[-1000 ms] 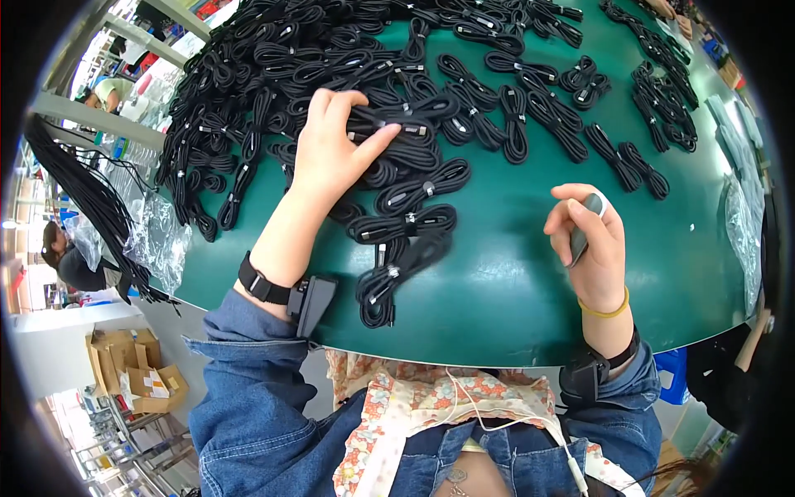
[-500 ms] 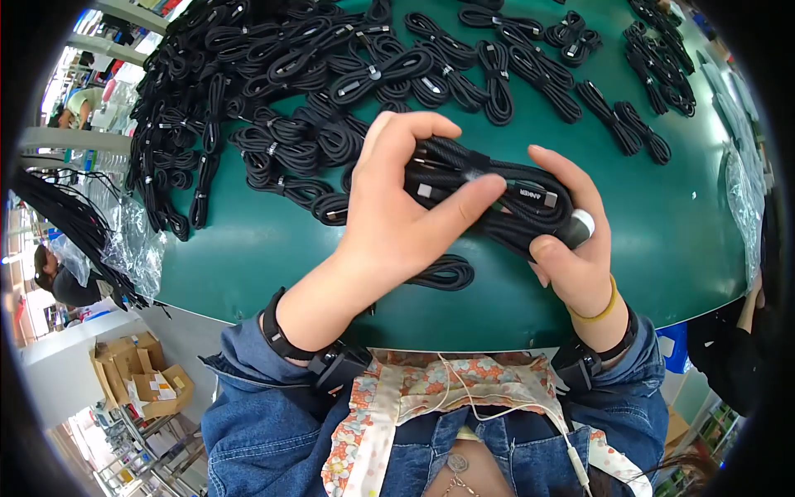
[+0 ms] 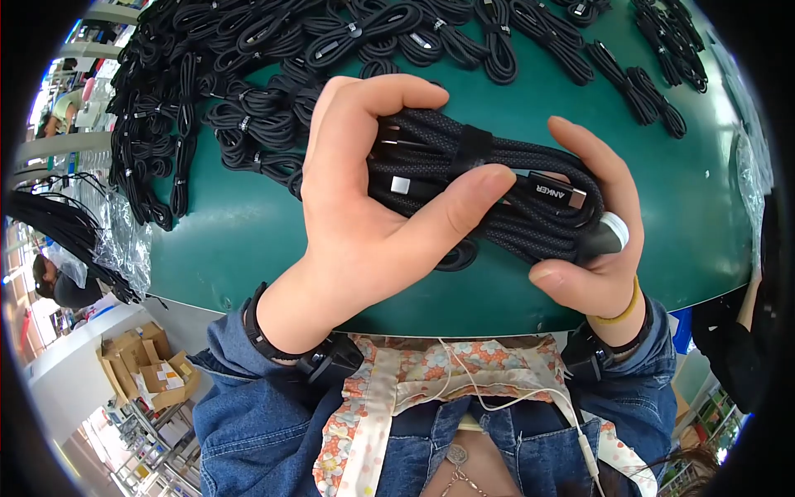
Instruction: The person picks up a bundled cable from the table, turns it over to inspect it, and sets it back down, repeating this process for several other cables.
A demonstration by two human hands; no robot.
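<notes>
Between my hands is a thick bundle of coiled black braided cables (image 3: 530,161), with metal-tipped plugs showing at both ends and a black strap around the middle. My left hand (image 3: 348,199) grips its left part, with the thumb lying across the front. My right hand (image 3: 613,199) curves around the bundle's right end, index finger raised and thumb below. In its grasp sits a small dark rounded piece with a white end (image 3: 614,232), whose kind I cannot make out. My lower right fingers are hidden. Behind the bundle, another cable coil (image 3: 457,257) lies on the green table (image 3: 224,265).
Many coiled black cables (image 3: 257,124) are heaped at the far left and back. Two more coils (image 3: 638,91) lie at the far right. Clear plastic (image 3: 124,248) and loose black cables (image 3: 62,224) hang by the left edge. Cardboard boxes (image 3: 149,364) stand lower left.
My hands and the bundle appear larger, closer to the view, and have spread slightly apart. The table's cables have shifted upward in the picture. Both grasps look the same.
</notes>
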